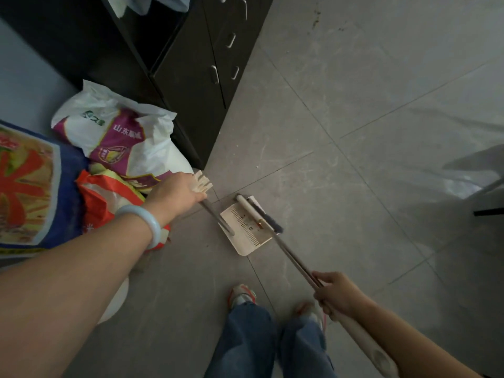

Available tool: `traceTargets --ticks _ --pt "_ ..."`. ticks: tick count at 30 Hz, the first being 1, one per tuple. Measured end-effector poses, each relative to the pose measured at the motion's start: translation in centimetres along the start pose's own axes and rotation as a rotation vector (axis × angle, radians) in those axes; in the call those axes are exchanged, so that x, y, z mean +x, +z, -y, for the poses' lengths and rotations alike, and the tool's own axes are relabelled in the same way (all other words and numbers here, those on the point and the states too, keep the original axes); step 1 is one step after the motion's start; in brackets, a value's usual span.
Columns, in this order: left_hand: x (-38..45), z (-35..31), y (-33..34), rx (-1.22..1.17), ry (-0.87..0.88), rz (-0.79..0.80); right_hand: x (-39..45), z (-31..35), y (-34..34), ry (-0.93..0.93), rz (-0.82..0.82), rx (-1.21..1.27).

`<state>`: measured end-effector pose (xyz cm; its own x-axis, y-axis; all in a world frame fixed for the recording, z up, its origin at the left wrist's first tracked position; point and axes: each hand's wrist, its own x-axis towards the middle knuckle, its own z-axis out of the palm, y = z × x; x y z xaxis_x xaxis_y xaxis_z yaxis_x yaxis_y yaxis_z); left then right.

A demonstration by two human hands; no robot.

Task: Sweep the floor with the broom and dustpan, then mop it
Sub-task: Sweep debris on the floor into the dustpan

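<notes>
A cream dustpan (246, 230) lies on the grey tiled floor ahead of my feet, its comb teeth showing. My left hand (178, 190) grips the top of the dustpan's metal handle (215, 216), which slants down to the pan. The broom head (260, 212), cream with dark bristles, rests across the far edge of the pan. My right hand (334, 294) grips the broom's long metal pole (293, 253) near its cream upper end. Small white crumbs (236, 145) dot the floor by the cabinet corner.
A black cabinet (196, 75) with drawers stands at the upper left. Several printed sacks and bags (120, 137) are piled against it on the left, next to my left hand. My two shoes (241, 294) stand just behind the pan. A dark furniture leg (488, 211) is at the right edge.
</notes>
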<state>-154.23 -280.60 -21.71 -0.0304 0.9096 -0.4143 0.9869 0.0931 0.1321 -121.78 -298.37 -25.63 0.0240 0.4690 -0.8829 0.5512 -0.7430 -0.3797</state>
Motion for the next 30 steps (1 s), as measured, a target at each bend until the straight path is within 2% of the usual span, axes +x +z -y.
traceTargets --ticks 4,10,14,17,22,25,30 --pt "-0.6 0.1 -0.4 -0.036 -0.026 0.013 -1.7 0.5 -2.0 -0.064 -0.017 0.003" --pt "-2.3 -0.1 0.3 -0.036 -0.032 0.024 2.9 3.5 -5.2 -0.064 -0.109 -0.126" --pt "-2.5 -0.4 0.4 -0.091 -0.053 0.014 4.3 5.0 -4.0 -0.071 0.019 -0.228" --pt "-3.2 -0.1 0.4 -0.108 -0.064 0.010 3.4 4.9 -4.5 -0.084 0.080 -0.148" --pt "-4.5 2.0 0.9 -0.179 -0.159 -0.054 3.9 6.9 -7.9 -0.141 -0.045 -0.201" --pt "-4.4 3.7 0.7 -0.202 -0.252 -0.070 7.0 11.2 -9.4 -0.178 -0.119 -0.315" --pt "-2.1 5.0 0.0 -0.202 -0.290 -0.110 13.8 18.1 -9.9 -0.166 -0.198 -0.489"
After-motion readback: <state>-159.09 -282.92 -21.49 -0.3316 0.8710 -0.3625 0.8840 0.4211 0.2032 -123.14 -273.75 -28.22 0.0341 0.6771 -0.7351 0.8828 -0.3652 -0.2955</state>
